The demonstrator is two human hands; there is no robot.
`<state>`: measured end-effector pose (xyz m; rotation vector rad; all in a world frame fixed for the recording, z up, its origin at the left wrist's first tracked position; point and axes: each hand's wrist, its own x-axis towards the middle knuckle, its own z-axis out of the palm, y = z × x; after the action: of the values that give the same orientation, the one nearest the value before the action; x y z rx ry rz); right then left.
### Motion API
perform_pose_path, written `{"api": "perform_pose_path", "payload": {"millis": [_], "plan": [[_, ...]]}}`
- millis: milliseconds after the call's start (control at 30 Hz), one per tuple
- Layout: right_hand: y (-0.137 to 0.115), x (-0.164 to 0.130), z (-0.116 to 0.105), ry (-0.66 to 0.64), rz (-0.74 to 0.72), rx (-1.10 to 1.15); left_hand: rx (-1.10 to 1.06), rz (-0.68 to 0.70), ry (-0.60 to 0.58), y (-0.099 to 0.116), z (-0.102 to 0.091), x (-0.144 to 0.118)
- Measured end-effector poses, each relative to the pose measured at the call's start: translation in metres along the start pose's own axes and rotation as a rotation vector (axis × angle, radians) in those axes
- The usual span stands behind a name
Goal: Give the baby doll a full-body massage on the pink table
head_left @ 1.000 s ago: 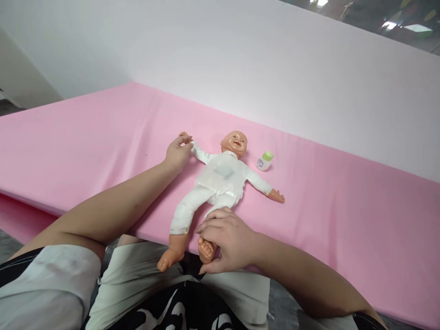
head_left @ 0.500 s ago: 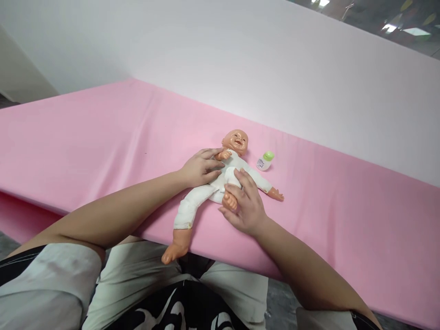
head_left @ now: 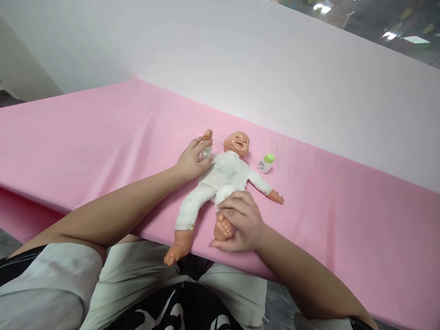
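Observation:
A baby doll (head_left: 225,176) in white clothes lies on its back on the pink mattress (head_left: 103,133), head toward the wall. My left hand (head_left: 190,160) grips the doll's arm on the left side and holds it raised, the small hand pointing up. My right hand (head_left: 240,222) is closed around the doll's lower leg on the right side, the foot showing at my thumb. The doll's other leg hangs over the near edge; its other arm lies stretched out to the right.
A small white bottle with a green cap (head_left: 265,163) lies beside the doll's head on the right. A pale wall (head_left: 275,73) runs along the mattress's far side. My lap sits below the near edge.
Both of the doll's limbs were folded onto its chest half a second ago. Now my left hand has swung the arm out and up, and my right hand has drawn the leg back toward me.

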<state>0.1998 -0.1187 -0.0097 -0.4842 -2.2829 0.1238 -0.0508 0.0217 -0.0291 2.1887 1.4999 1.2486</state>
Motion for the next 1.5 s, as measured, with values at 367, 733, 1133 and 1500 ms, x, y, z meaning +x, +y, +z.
{"api": "perform_pose_path", "payload": {"millis": [367, 733, 1133, 1500], "plan": [[-0.022, -0.004, 0.023, -0.349, -0.023, 0.142, -0.093, -0.476, 0.032, -0.053, 0.006, 0.021], [-0.022, 0.005, -0.005, 0.18, -0.083, 0.134, -0.153, 0.118, 0.119, -0.007, -0.001, 0.0], [0.03, 0.001, 0.007, 0.119, 0.344, -0.144, 0.015, 0.433, -0.281, 0.019, 0.002, -0.005], [-0.009, 0.005, 0.005, 0.075, 0.036, -0.104, -0.019, -0.052, 0.023, -0.004, 0.002, 0.004]]}}
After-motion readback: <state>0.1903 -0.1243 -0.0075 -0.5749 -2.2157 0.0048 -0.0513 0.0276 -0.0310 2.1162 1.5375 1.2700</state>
